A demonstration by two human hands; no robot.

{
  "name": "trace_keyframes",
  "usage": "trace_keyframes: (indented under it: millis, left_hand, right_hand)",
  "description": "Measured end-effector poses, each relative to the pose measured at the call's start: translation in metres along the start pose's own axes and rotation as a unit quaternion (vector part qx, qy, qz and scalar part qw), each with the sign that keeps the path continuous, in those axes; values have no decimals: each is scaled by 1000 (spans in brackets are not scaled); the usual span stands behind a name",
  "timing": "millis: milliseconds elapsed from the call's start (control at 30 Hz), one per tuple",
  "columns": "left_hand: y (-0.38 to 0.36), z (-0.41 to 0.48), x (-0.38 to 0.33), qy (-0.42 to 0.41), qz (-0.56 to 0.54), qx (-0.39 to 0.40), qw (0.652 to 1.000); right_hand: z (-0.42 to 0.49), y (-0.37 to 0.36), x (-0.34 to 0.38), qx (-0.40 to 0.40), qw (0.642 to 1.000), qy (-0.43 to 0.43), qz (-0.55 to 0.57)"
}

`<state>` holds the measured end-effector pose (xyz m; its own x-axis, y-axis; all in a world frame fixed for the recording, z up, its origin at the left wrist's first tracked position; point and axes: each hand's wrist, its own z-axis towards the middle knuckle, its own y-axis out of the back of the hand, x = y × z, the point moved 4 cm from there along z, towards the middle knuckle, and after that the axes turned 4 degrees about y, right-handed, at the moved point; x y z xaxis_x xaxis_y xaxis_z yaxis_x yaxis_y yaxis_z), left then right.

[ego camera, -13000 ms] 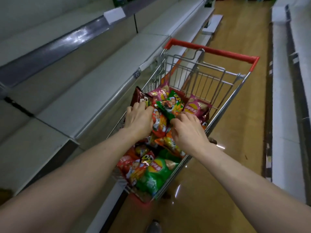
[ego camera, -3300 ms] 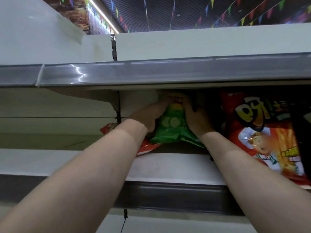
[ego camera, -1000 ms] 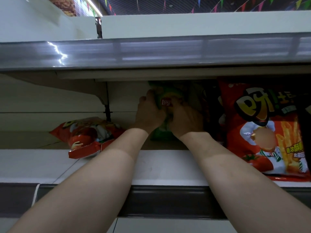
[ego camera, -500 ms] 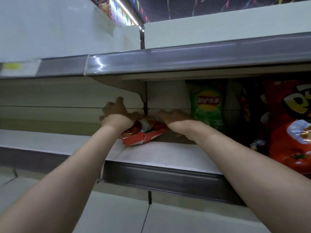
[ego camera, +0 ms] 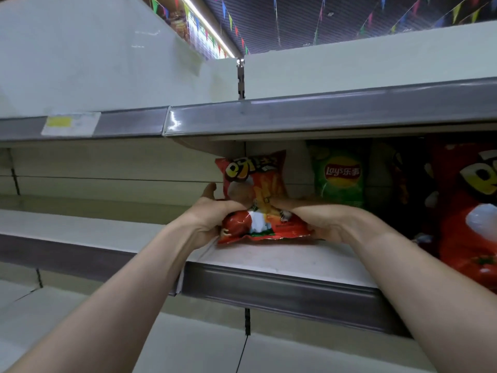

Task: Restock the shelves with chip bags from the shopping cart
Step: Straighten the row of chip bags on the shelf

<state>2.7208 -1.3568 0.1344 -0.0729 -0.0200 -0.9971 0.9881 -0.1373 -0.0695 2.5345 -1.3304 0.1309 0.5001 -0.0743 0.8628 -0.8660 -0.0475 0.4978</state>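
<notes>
Head view, looking up into a pale metal shelf (ego camera: 269, 255) with a grey price rail along its front edge. The left hand (ego camera: 211, 219) and the right hand (ego camera: 321, 220) hold a small red foil chip bag printed with fries and a tomato (ego camera: 255, 195) between them, one at each lower corner. Both grips are clamped on the bag, fingers curled round its crinkled bottom half. The bag is nearly upright: its lower seam sits at the shelf board near the front edge and its top leans back toward the rear panel. It is just left of a green foil Lay's chip bag (ego camera: 339, 179), which stands upright against the back. Further right on the same shelf are a dark bag (ego camera: 403, 181), too shadowed to read, and a large red foil chip bag with a tomato picture (ego camera: 473, 211).

Judged progress: several bags are in place on the right part of this shelf, and the held bag is about to be stood beside them but is not yet released. The long run of shelf to the left, and the board above with its yellow-and-white price label (ego camera: 71, 123), appear left to fill. The shopping cart is out of view, so the number of bags left cannot be told.
</notes>
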Motion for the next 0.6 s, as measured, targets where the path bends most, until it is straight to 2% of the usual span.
trace_keyframes:
  millis: [67,200,333,467,600]
  left_hand:
    - [-3,0,1,15,-60,32,998]
    - [-13,-2,2,41,-89,110,989]
    - [-23,-2,-1,37,-56,96,993]
    - [-53,-7,-4,27,8,150,988]
    - [-91,-12,-9,10,35,191,981]
  right_hand:
    - [-5,1,-1,-3,999,-8,-31]
    - [-18,-2,4,12,1000,14,-24]
    - [-25,10,8,-99,994,52,10]
    - [-41,27,5,-122,991,35,-44]
    - [-58,51,-6,-209,977,42,-10]
